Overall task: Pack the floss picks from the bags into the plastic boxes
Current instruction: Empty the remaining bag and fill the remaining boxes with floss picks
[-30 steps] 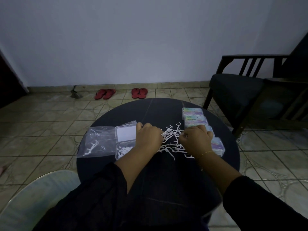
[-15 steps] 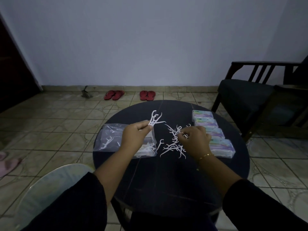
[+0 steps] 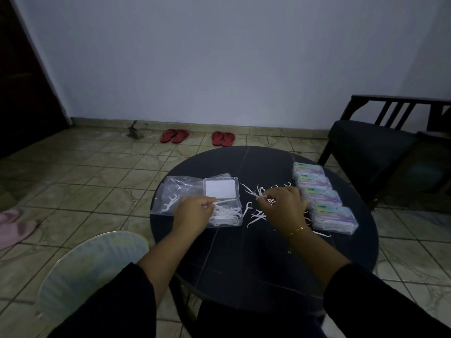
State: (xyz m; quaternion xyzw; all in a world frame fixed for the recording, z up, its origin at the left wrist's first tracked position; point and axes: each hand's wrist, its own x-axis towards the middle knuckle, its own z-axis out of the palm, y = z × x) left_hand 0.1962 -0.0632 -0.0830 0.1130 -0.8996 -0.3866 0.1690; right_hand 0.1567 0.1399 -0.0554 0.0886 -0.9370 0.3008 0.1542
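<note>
Left hand: your left hand (image 3: 192, 214) sits at about 9 o'clock on the table top, fingers curled, pinching floss picks whose white stems stick out toward 3 o'clock over the open box.
Right hand: your right hand (image 3: 284, 207) is near the table's centre, fingers curled down into the loose pile, pinching a few picks at the fingertips. A thin gold bracelet (image 3: 296, 231) circles the wrist.
Open box: a clear plastic box (image 3: 223, 202) lies just beside your left hand at its 3 o'clock, lid folded back toward 12 o'clock with a white panel showing. The tray nearest you holds a layer of white picks.
Loose picks: the scattered floss picks (image 3: 253, 215) lie on the table between your two hands and under the right one; a few strays reach toward 12 o'clock.
Bag: a clear plastic bag (image 3: 175, 193) lies at the table's 9 to 10 o'clock edge, partly under the open box, with a few picks inside.
Filled boxes: four closed boxes with pastel labels (image 3: 322, 195) form a row from 1 o'clock down to 3 o'clock, touching one another, the nearest just beside your right hand.
Table: round, dark top (image 3: 256, 259).
Surroundings: pale plastic chair (image 3: 90, 264) at 8 o'clock; dark wooden armchair (image 3: 380, 142) at 2 o'clock; two pairs of red sandals (image 3: 197, 137) on the tiled floor at 12 o'clock; pink slippers (image 3: 12, 226) at far 9 o'clock.
</note>
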